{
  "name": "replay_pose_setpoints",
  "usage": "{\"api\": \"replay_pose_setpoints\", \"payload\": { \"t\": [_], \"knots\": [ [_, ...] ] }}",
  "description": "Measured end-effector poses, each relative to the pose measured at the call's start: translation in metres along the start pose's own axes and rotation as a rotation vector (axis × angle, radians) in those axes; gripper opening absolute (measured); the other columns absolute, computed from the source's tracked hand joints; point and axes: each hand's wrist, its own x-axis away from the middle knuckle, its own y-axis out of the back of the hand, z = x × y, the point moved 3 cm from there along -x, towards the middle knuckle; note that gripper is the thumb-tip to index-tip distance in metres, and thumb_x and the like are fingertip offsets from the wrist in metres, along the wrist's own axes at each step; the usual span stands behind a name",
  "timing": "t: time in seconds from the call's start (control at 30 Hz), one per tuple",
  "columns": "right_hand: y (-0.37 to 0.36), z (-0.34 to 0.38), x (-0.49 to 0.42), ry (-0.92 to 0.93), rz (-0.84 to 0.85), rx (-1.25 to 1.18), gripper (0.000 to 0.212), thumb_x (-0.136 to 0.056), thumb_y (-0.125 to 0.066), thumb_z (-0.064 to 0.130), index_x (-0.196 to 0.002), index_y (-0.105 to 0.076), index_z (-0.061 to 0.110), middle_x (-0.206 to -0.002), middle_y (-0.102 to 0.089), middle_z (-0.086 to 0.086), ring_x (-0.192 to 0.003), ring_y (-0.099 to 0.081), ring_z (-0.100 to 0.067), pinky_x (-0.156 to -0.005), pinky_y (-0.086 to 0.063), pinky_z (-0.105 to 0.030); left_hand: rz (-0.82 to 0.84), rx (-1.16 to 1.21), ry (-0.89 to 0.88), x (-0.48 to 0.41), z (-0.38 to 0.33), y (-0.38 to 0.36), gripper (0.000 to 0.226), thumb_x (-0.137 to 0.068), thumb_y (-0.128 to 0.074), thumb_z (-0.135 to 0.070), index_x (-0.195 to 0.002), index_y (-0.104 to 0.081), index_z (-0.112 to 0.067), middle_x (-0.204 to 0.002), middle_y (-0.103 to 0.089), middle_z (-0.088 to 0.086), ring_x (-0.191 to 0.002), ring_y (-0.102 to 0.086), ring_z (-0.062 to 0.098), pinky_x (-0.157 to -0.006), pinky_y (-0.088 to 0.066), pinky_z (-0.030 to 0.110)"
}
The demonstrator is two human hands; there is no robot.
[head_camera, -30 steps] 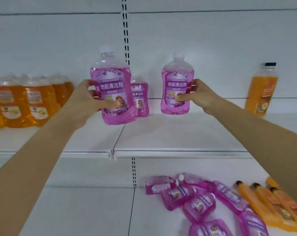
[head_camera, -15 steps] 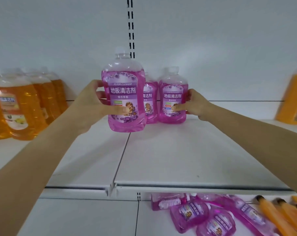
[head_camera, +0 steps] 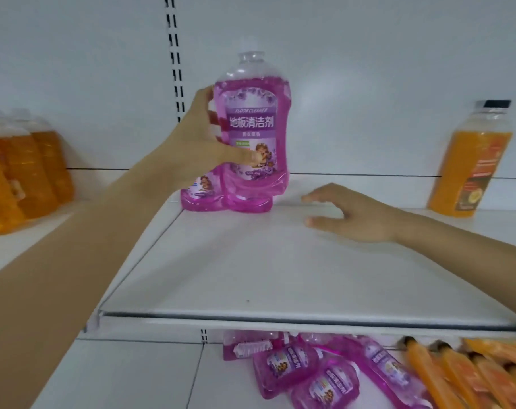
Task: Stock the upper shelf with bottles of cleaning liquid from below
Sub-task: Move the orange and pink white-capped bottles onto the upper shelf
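My left hand (head_camera: 202, 143) grips a purple floor-cleaner bottle (head_camera: 252, 125) upright just above the upper shelf (head_camera: 250, 267), thumb across its label. Behind and below it stand two more purple bottles (head_camera: 203, 196), mostly hidden by the held one. My right hand (head_camera: 348, 214) hovers over the shelf to the right of them, fingers relaxed and holding nothing. Several purple bottles (head_camera: 289, 364) lie flat on the lower shelf.
Orange bottles (head_camera: 23, 178) stand at the upper shelf's left end, and one orange bottle (head_camera: 475, 160) stands at the right. Several orange bottles (head_camera: 463, 370) lie on the lower shelf at right. A slotted upright (head_camera: 174, 54) runs up the white back wall.
My right hand let go of its purple bottle, which now stands at the back, and drew away to the right. My left hand brought its bottle rightward in front of the two standing ones.
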Motion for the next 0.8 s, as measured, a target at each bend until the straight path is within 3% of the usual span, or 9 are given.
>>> {"api": "replay_pose_setpoints", "payload": {
  "t": [0.07,0.13,0.2,0.3,0.37,0.5,0.7,0.8],
  "knots": [
    [0.001,-0.002,0.027,0.067,0.095,-0.019,0.048,-0.082,-0.057,0.043,-0.127,-0.052,0.026,-0.131,-0.046,0.01,-0.125,-0.039,0.001,-0.105,-0.023,-0.01,0.06,-0.018,-0.047,-0.011,-0.006,-0.029,0.116,-0.058,-0.079,0.003,-0.145,-0.012,-0.031,-0.109,-0.055,0.002,-0.086,-0.069,0.011,-0.067,-0.058,0.031],
    [0.0,-0.004,0.046,0.115,0.186,-0.026,0.053,-0.078,-0.052,0.05,-0.128,-0.051,0.03,-0.129,-0.042,0.018,-0.125,-0.034,0.007,-0.107,-0.019,-0.007,0.097,-0.031,-0.1,-0.021,-0.008,-0.057,0.111,-0.064,-0.074,0.012,-0.145,-0.01,-0.028,-0.1,-0.052,-0.005,-0.072,-0.068,-0.002,-0.055,-0.054,0.017],
    [-0.003,-0.008,0.056,0.153,0.255,-0.002,0.056,-0.079,-0.049,0.05,-0.132,-0.048,0.031,-0.134,-0.039,0.019,-0.128,-0.03,0.008,-0.106,-0.015,-0.004,0.11,-0.039,-0.113,-0.03,-0.005,-0.082,0.106,-0.066,-0.072,0.016,-0.144,-0.011,-0.021,-0.098,-0.049,-0.008,-0.067,-0.066,-0.006,-0.053,-0.051,0.012],
    [-0.009,-0.018,0.059,0.164,0.284,-0.007,0.052,-0.085,-0.049,0.049,-0.134,-0.044,0.035,-0.144,-0.036,0.018,-0.131,-0.026,0.008,-0.109,-0.013,-0.007,0.103,-0.05,-0.097,-0.045,0.011,-0.107,0.11,-0.062,-0.078,0.011,-0.143,-0.011,-0.022,-0.106,-0.055,-0.001,-0.085,-0.066,0.005,-0.066,-0.057,0.021],
    [-0.011,-0.021,0.058,0.162,0.279,-0.039,0.049,-0.086,-0.051,0.047,-0.134,-0.044,0.036,-0.145,-0.036,0.017,-0.134,-0.026,0.004,-0.114,-0.014,-0.016,0.085,-0.073,-0.092,-0.052,0.021,-0.117,0.112,-0.06,-0.08,0.009,-0.142,-0.01,-0.023,-0.116,-0.056,0.006,-0.097,-0.065,0.017,-0.076,-0.058,0.028],
    [-0.013,-0.023,0.058,0.161,0.277,-0.072,0.049,-0.085,-0.051,0.049,-0.133,-0.044,0.039,-0.145,-0.034,0.018,-0.134,-0.023,0.004,-0.115,-0.014,-0.021,0.043,-0.264,-0.11,-0.06,0.025,-0.124,0.11,-0.062,-0.082,0.002,-0.143,-0.01,-0.018,-0.114,-0.045,-0.002,-0.089,-0.06,0.015,-0.075,-0.051,0.021],
    [-0.014,-0.026,0.056,0.184,0.285,-0.05,0.05,-0.087,-0.049,0.051,-0.134,-0.041,0.04,-0.146,-0.032,0.02,-0.135,-0.021,0.004,-0.114,-0.014,-0.019,0.028,-0.505,-0.075,-0.064,0.043,-0.126,0.112,-0.066,-0.082,-0.005,-0.147,-0.006,-0.017,-0.124,-0.046,0.012,-0.09,-0.05,0.018,-0.07,-0.043,0.021],
    [-0.014,-0.025,0.057,0.191,0.285,-0.038,0.051,-0.086,-0.047,0.052,-0.135,-0.04,0.04,-0.147,-0.031,0.02,-0.136,-0.021,0.003,-0.115,-0.014,-0.021,0.017,-0.712,-0.058,-0.06,0.041,-0.127,0.118,-0.069,-0.08,-0.014,-0.148,0.008,-0.015,-0.148,-0.017,0.024,-0.103,-0.055,0.029,-0.083,-0.045,0.027]
  ]
}}
